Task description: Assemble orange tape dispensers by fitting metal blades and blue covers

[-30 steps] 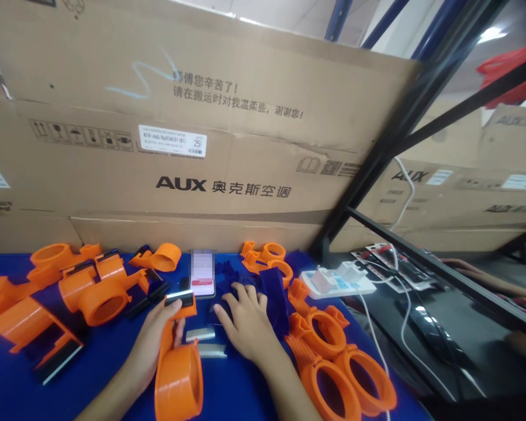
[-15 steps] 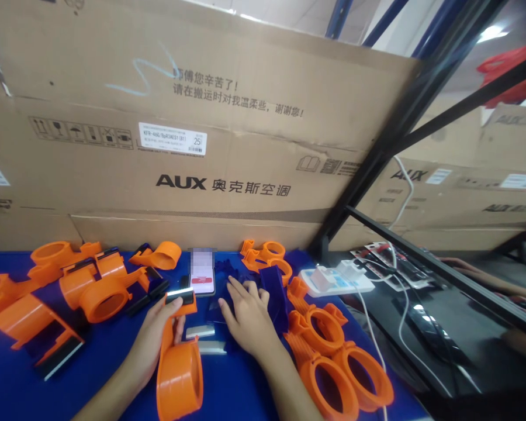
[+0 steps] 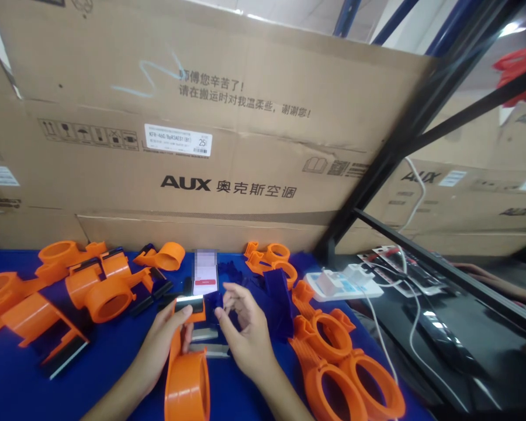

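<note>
My left hand (image 3: 164, 336) is closed around the neck of an orange tape dispenser (image 3: 186, 383), its ring end toward me. The thumb presses the black head with a white toothed blade (image 3: 190, 303). Beside that head, my right hand (image 3: 248, 336) pinches a small dark blue plastic piece (image 3: 214, 305) between thumb and fingers. Two flat metal strips (image 3: 217, 350) lie on the blue table under and between the hands. Behind my right hand sits a heap of dark blue plastic pieces (image 3: 280, 301).
Several orange dispensers (image 3: 107, 299) lie at the left, some with black heads. More orange frames (image 3: 333, 389) lie at the right. A phone (image 3: 205, 279) stands at the back before a large carton (image 3: 228, 146). A white power strip (image 3: 342, 283) with cables adjoins a black rack post (image 3: 377, 158).
My right hand has lifted from the blue heap and moved left and nearer, now holding a small blue piece beside the dispenser's head. The view has shifted slightly.
</note>
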The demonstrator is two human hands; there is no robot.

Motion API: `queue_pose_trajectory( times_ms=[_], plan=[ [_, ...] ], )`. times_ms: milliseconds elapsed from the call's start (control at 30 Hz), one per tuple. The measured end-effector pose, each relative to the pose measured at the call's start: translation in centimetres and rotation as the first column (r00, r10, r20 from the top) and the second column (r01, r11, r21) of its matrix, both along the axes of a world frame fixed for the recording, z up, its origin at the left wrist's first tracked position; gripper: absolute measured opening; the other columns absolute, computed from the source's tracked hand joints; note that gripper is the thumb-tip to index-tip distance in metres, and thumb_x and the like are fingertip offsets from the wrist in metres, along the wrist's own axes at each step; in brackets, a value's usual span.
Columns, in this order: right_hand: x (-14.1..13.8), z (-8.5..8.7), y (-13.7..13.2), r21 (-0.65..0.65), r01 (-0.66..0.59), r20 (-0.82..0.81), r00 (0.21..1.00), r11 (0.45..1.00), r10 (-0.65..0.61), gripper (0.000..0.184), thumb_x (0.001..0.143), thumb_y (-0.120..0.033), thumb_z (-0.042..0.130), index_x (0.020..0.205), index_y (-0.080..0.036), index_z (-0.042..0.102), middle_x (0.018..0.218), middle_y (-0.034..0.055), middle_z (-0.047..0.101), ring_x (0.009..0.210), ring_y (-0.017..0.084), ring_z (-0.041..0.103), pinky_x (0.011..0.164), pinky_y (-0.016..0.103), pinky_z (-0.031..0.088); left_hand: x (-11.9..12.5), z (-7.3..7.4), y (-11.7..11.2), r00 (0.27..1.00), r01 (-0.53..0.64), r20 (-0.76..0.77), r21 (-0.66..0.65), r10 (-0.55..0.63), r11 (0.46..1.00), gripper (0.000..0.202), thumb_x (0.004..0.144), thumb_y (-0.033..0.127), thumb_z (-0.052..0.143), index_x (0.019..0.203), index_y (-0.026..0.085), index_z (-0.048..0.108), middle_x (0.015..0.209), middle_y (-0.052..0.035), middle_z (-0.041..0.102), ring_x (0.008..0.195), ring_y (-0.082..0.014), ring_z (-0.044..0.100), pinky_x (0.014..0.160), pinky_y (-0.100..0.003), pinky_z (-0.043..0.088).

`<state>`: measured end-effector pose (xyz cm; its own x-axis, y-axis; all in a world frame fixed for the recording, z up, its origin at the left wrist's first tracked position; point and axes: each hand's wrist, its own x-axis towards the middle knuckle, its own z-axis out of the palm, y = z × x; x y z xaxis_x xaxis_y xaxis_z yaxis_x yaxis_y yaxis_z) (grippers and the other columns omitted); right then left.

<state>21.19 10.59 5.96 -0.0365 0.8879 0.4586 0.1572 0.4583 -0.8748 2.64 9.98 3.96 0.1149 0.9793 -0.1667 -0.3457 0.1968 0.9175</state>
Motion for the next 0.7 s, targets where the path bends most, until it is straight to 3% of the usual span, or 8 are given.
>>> queue_pose_trajectory(
  times_ms=[167, 400, 567, 700],
  plan=[
    [-0.28, 0.04, -0.05, -0.026, -0.107, 0.083, 0.991, 0.994, 0.108, 0.025, 0.093, -0.028, 0.069, 0.117, -0.024, 0.067, 0.096, 0.0042, 0.063, 0.082, 0.017, 0.063, 0.074, 0.030, 0.056, 0.02, -0.05, 0.03, 1.000, 0.014, -0.012, 0.026, -0.014, 1.000, 0.029, 0.090, 0.046, 0.069, 0.079, 0.021, 0.061, 0.056, 0.0036, 0.061, 0.042, -0.0105, 0.050, 0.048, -0.022, 0.044],
    [-0.36, 0.86, -0.66, -0.042, -0.082, 0.112, 0.990, 0.996, 0.086, 0.009, 0.089, -0.025, 0.071, 0.094, -0.022, 0.064, 0.090, 0.0023, 0.065, 0.080, 0.017, 0.061, 0.071, 0.028, 0.052, 0.29, 0.29, -0.31, 0.998, 0.019, 0.055, -0.037, -0.017, 0.999, 0.032, 0.087, 0.048, 0.071, 0.076, 0.021, 0.060, 0.054, 0.0030, 0.060, 0.041, -0.0105, 0.048, 0.049, -0.025, 0.050],
    [-0.11, 0.88, -0.43, -0.016, -0.098, 0.159, 0.982, 0.995, 0.099, 0.007, 0.091, -0.025, 0.069, 0.090, -0.022, 0.062, 0.088, 0.0019, 0.066, 0.080, 0.017, 0.060, 0.073, 0.029, 0.050, 0.25, 0.53, -0.33, 0.996, 0.030, 0.090, -0.048, -0.025, 0.998, 0.032, 0.087, 0.049, 0.072, 0.078, 0.020, 0.061, 0.056, 0.0026, 0.061, 0.043, -0.0098, 0.050, 0.049, -0.022, 0.048],
    [0.00, 0.54, -0.24, -0.007, -0.118, 0.185, 0.976, 0.993, 0.118, 0.010, 0.091, -0.025, 0.069, 0.087, -0.023, 0.061, 0.087, 0.0015, 0.065, 0.079, 0.017, 0.059, 0.072, 0.029, 0.049, -0.15, 0.15, -0.25, 0.998, 0.059, 0.026, 0.000, -0.059, 0.998, 0.026, 0.084, 0.040, 0.079, 0.081, 0.021, 0.062, 0.061, 0.0027, 0.063, 0.047, -0.0096, 0.052, 0.053, -0.021, 0.049]
  ],
)
